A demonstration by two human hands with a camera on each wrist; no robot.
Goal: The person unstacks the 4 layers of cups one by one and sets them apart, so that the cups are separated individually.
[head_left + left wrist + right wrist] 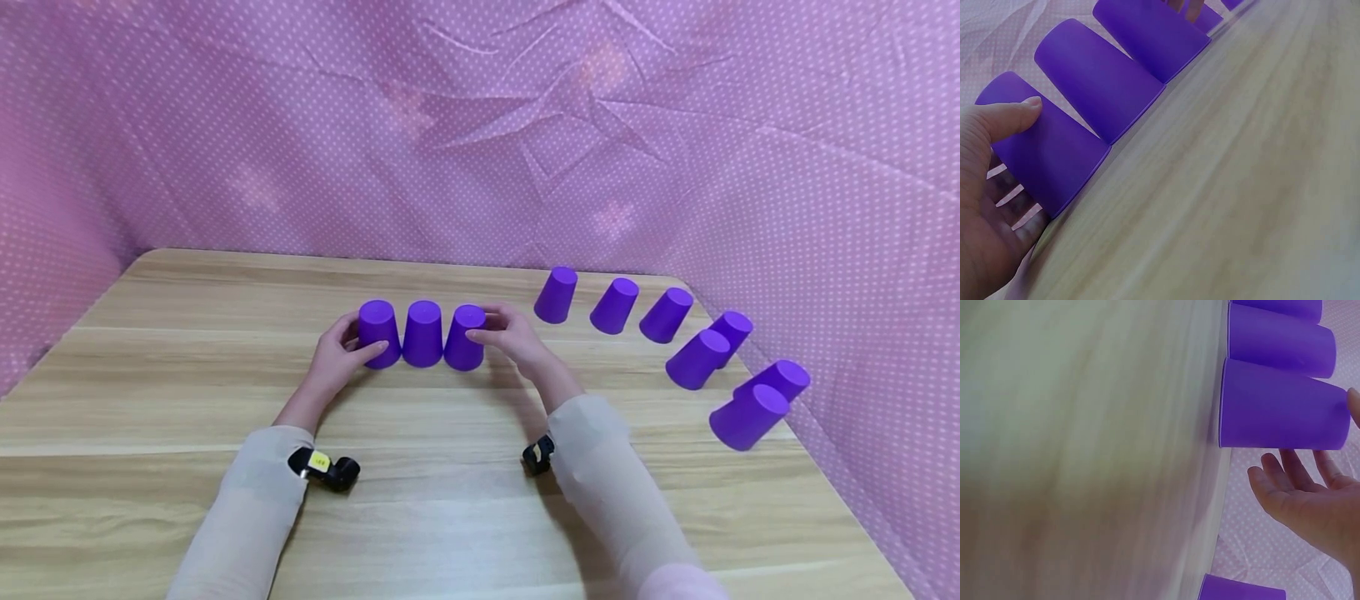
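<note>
Three purple cups stand upside down in a tight row on the wooden table. My left hand [335, 354] holds the left cup [377, 327], its thumb across the front and its fingers reaching behind. Between the hands stands the middle cup [423, 333], its base rim right beside both neighbours in the left wrist view. The right cup [462, 340] is held loosely by my right hand [517, 340], thumb at the upper front. In the right wrist view, some fingers pass behind this cup [1282, 409], while the lower ones spread beside it.
Several more upside-down purple cups curve along the right side of the table [420, 500], from a back cup [556, 296] to a front one [748, 418]. A pink dotted cloth [337, 167] hangs behind and beside the table. Black wrist cameras [324, 468] sit on both sleeves.
</note>
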